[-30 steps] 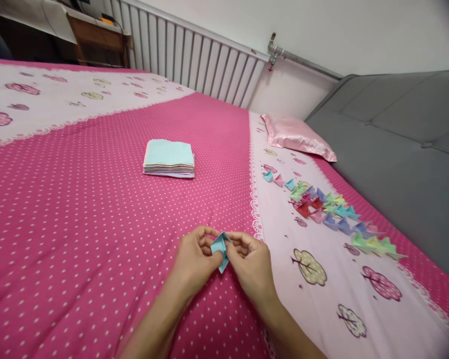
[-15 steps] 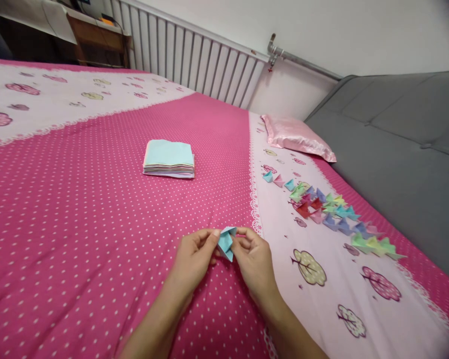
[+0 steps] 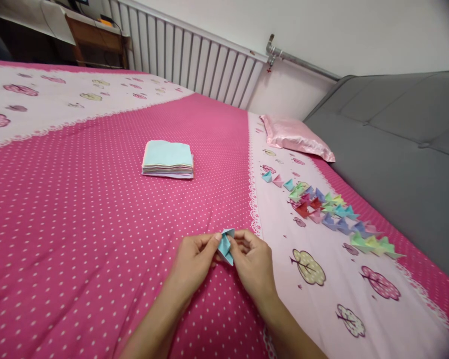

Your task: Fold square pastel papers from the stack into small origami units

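Observation:
Between both hands, above the pink dotted bedspread [image 3: 97, 219], I hold a small folded light-blue paper boat [image 3: 225, 248]. My left hand [image 3: 195, 257] pinches its left side between thumb and fingers. On the other side my right hand [image 3: 252, 259] is closed on it, the thumb pressed onto the folded middle. Parts of the paper are covered by my fingers. Farther off to the left lies a stack of coloured paper sheets [image 3: 167, 153], a pale blue one on top.
Several folded paper boats [image 3: 333, 212] in many colours stand in rows at the right. Behind them are a pink pillow [image 3: 297, 137] and a grey padded headboard [image 3: 392, 129]. A white radiator [image 3: 194, 55] runs along the wall, with a wooden desk [image 3: 93, 35] at the far left.
My right thumb has moved inward onto the middle of the folded paper. Both hands stay in nearly the same place, still holding it.

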A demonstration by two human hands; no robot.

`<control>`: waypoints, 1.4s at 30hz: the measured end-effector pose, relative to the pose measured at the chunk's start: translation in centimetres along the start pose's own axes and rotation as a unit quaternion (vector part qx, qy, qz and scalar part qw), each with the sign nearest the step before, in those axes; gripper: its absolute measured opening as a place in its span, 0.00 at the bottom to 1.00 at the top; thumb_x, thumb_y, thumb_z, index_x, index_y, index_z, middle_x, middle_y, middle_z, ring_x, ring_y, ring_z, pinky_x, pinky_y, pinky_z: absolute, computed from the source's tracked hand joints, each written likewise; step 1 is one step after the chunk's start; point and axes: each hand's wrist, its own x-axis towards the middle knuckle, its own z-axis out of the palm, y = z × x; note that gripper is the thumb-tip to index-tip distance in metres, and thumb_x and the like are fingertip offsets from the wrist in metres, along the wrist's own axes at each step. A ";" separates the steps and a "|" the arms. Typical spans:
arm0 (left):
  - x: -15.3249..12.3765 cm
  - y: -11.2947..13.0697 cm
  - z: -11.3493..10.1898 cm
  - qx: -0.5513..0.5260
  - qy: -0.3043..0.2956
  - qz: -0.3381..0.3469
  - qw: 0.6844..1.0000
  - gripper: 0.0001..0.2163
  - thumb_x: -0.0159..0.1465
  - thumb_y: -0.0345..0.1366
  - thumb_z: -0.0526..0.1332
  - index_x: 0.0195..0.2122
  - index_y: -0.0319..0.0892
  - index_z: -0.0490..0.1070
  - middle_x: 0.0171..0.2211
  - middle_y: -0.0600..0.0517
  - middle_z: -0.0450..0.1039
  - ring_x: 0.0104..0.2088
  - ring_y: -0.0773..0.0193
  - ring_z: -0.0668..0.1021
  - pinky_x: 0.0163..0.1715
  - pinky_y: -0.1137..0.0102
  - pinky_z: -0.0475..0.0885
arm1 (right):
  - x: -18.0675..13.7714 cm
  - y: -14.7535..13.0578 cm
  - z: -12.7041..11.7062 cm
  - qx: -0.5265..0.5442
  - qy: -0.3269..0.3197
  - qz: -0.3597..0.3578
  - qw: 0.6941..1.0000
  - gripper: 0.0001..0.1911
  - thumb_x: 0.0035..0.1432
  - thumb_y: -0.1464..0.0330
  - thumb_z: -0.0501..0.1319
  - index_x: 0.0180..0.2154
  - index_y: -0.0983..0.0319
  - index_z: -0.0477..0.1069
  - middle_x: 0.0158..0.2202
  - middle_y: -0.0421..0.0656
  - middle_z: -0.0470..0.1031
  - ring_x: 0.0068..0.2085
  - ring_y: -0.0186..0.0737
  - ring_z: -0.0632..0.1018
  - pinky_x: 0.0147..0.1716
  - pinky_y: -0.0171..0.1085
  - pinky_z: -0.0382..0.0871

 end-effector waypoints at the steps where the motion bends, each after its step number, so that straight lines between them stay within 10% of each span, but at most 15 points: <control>1: 0.0 -0.1 0.0 0.007 0.002 0.002 1.000 0.17 0.56 0.45 0.57 0.18 0.37 0.73 0.16 0.52 0.69 0.18 0.70 0.67 0.21 0.75 0.61 | 0.0 -0.1 0.0 -0.008 0.002 -0.001 1.000 0.08 0.53 0.64 0.58 0.30 0.62 0.71 0.25 0.42 0.76 0.25 0.38 0.77 0.25 0.34 0.70; 42: 0.4 -1.1 -0.1 -0.029 0.081 -0.062 0.994 0.17 0.59 0.38 0.54 0.48 0.34 0.63 0.26 0.48 0.74 0.24 0.66 0.76 0.27 0.70 0.71 | 0.4 0.4 0.0 -0.042 -0.013 -0.061 0.997 0.16 0.47 0.67 0.61 0.42 0.59 0.66 0.47 0.46 0.69 0.38 0.40 0.77 0.34 0.37 0.74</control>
